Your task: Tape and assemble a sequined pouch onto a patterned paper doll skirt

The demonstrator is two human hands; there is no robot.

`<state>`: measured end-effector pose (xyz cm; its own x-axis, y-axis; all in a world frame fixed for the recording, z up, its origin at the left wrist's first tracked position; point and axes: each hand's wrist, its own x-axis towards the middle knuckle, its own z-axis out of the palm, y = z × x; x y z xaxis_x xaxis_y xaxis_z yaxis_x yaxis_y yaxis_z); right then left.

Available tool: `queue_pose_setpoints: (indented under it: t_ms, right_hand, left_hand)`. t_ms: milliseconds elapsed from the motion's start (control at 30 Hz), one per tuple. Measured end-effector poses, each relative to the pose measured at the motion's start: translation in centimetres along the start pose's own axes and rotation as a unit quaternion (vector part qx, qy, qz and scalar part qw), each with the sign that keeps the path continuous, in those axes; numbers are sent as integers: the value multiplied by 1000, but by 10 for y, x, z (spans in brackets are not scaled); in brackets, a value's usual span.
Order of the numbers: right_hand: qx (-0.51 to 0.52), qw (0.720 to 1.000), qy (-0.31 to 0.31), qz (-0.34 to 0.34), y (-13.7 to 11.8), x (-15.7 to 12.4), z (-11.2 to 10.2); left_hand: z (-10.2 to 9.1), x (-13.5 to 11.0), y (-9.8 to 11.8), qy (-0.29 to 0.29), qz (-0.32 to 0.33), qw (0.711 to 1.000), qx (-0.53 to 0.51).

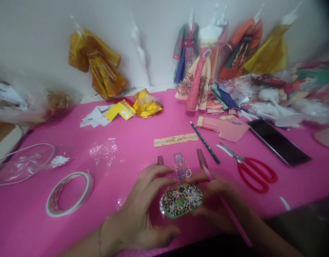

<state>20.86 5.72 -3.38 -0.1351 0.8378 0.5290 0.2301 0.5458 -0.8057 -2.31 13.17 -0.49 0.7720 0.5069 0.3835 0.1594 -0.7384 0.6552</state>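
A small oval green-rimmed container (177,205) full of tiny multicoloured beads is low in the middle of the head view. My left hand (140,207) curves about its left side. Its fingertips are near the top edge, and the thumb stands apart below. On the right, my right hand (220,200) pinches a thin pink stick-like tool (235,223), with fingers also at the container's right edge. Just beyond lie a patterned fabric strip (182,166) and two narrow dark red strips, one (202,158) near the tool's tip and the other (160,161) partly behind my left fingers.
Red-handled scissors (254,169), a dark pencil (204,142) and a phone (279,142) lie right. A tape roll (88,192) and scattered small beads (107,151) are left. A yellow patterned strip (176,140) lies ahead. Small dresses (192,53) on mannequins line the wall.
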Motion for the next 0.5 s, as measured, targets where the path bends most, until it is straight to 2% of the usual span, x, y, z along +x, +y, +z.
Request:
queue_pose_setpoints:
  t_ms: [200,367,500]
  right_hand:
    - [15,1000,7,-4,1,2,0]
    - [-20,1000,-4,-4,1,1,-1]
    - [-31,999,44,-1,1,1,6]
  left_hand:
    - [4,2,-1,6,-11,999,49]
    - [5,2,0,18,-19,999,48]
    - [7,3,0,40,-27,998,29]
